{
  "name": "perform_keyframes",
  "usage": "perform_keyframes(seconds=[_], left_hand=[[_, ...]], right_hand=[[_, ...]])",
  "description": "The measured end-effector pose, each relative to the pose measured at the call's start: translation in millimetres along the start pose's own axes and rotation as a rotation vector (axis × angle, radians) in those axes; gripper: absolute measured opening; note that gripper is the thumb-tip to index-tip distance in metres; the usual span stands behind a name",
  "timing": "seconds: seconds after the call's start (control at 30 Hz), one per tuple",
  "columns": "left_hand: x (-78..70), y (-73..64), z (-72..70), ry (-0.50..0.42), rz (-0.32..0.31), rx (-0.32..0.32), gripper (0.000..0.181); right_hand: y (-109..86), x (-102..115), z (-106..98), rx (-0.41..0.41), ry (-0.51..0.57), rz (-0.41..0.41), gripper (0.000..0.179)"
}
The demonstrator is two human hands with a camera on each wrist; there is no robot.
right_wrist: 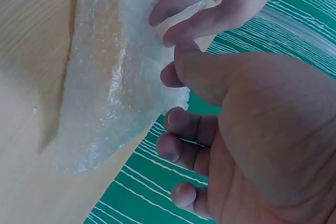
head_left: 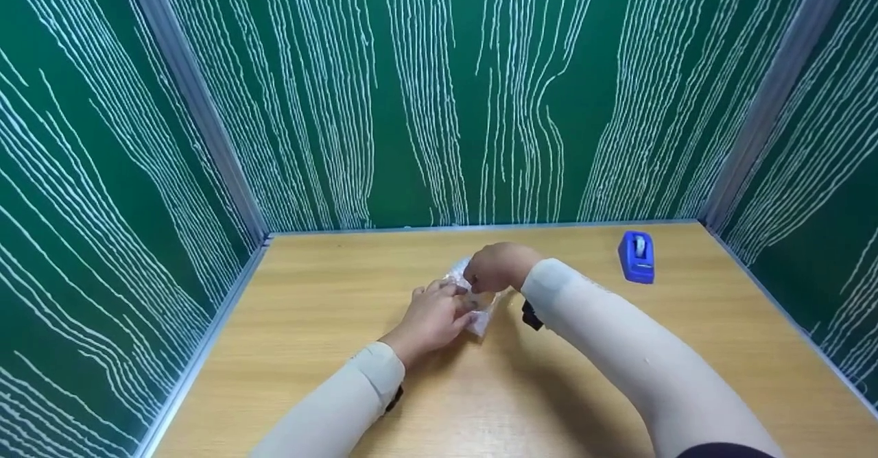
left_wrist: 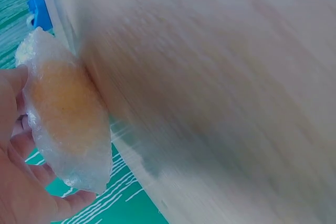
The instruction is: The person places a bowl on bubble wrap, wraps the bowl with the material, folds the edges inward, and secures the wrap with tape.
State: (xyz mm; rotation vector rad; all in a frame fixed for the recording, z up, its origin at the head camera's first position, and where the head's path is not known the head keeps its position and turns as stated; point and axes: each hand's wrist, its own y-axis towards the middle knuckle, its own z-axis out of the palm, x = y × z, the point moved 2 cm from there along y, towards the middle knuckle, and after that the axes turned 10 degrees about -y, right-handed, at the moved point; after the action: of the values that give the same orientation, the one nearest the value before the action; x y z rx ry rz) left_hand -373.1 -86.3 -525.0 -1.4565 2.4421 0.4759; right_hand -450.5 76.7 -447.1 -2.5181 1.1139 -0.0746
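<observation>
An orange-brown object (left_wrist: 65,106) lies inside bubble wrap (left_wrist: 84,174), forming a bundle with tapered ends on the table. My left hand (head_left: 433,317) holds the bundle from its near left side, its fingers spread along the wrap. From the far right side my right hand (head_left: 503,267) reaches over it. In the right wrist view the right thumb (right_wrist: 202,74) and forefinger meet at the edge of the wrap, close to the left fingertips. The other right fingers (right_wrist: 184,148) are bent and apart from the bundle. The inner object's exact kind is hidden by the wrap.
A blue tape dispenser (head_left: 636,258) with a roll in it stands at the back right of the wooden table (head_left: 309,293). Green panels (head_left: 425,101) with white wavy lines enclose the table at the back and both sides, joined by grey posts (head_left: 199,101).
</observation>
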Motion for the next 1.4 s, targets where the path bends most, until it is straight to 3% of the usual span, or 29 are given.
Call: perform_keyframes(seconds=[0.23, 0.6, 0.9, 1.23, 1.4], left_hand=[[-2.6, 0.3, 0.3, 0.01, 0.014, -0.003, 0.036], [-6.0, -0.1, 1.1, 0.024, 0.022, -0.017, 0.035], [-6.8, -1.4, 0.9, 0.017, 0.002, -0.003, 0.037], [-1.1, -2.7, 1.9, 0.016, -0.016, -0.007, 0.039], [0.7, -4.4, 2.0, -0.001, -0.037, 0.003, 0.039]], right_hand=[[0.7, -0.3, 1.8, 0.024, 0.011, 0.05, 0.02], [0.9, 3.8, 5.0, 0.005, -0.106, 0.1, 0.015], [2.3, 5.0, 9.2, 0.019, -0.009, 0.199, 0.031], [0.8, 1.4, 17.7, -0.081, -0.009, 0.209, 0.023], [0.1, -2.5, 20.5, -0.121, -0.018, 0.175, 0.021]])
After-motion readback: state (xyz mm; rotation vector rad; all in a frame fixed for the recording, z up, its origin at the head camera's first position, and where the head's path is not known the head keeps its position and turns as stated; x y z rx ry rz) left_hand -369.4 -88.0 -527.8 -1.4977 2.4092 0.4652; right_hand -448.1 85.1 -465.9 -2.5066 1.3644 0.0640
